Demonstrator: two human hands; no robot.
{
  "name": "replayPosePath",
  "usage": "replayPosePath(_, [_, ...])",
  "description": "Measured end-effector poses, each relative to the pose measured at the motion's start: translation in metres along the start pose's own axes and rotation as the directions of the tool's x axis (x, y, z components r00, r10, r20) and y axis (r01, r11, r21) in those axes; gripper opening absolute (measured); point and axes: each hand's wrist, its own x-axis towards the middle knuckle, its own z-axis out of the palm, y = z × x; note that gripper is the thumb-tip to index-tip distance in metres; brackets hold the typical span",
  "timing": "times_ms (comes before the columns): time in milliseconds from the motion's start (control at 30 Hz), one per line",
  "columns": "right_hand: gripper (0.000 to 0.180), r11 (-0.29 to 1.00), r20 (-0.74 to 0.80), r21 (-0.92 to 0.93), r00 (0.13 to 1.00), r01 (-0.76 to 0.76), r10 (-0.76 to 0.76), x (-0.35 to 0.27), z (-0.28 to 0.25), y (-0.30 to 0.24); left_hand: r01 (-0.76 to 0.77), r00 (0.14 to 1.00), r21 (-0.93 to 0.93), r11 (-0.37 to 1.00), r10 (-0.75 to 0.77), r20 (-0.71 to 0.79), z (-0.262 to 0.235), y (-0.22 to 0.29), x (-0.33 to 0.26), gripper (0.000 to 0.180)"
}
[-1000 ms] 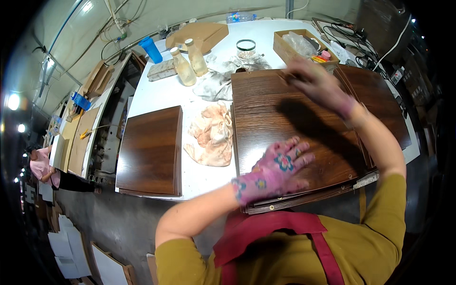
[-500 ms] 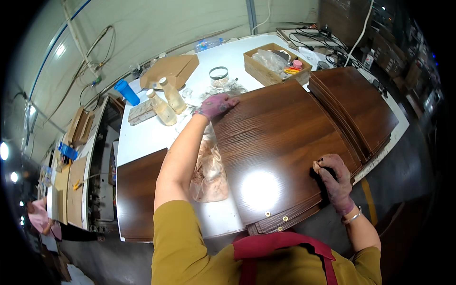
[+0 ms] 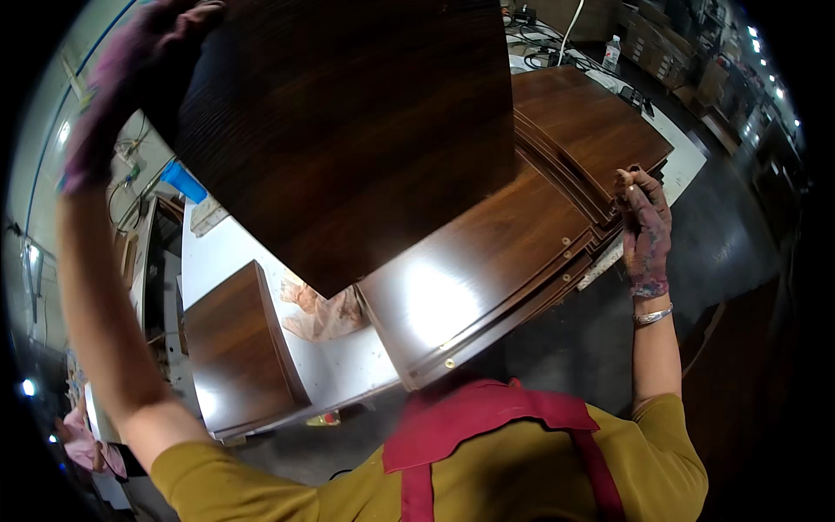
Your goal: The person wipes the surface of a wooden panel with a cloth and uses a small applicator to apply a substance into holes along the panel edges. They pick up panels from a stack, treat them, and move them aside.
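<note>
A dark brown wood-grain panel is lifted and tilted above the table, with one corner pointing down toward me. My left hand, in a stained purple glove, is raised high at the upper left and closed on the panel's edge. Below it lies a stack of like panels with small brass-coloured rings along its near edge. My right hand, in a paint-stained glove, is up beside the stack's right end. Its fingers are pinched together around something small and tan that I cannot make out.
Another panel stack lies at the left and a third at the far right. Between stacks is a crumpled plastic bag on the white table. A blue bottle stands behind; cables lie at the back.
My left hand has moved up and left, raising the top panel off the middle stack. The right hand has come off the panel and moved up and right. My view has shifted.
</note>
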Motion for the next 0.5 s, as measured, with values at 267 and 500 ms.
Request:
replayPosePath(267, [0.031,0.965,0.058,0.262,0.998,0.017,-0.033,0.087,-0.080,0.000,-0.014,0.982,0.252,0.968,-0.034,0.184,-0.031,0.271,-0.144,0.018])
replayPosePath(500, [0.022,0.956,0.220,0.292,0.973,0.004,-0.072,0.074,-0.024,-0.037,-0.386,0.847,0.393,0.835,0.151,0.510,0.069,0.310,-0.209,0.048])
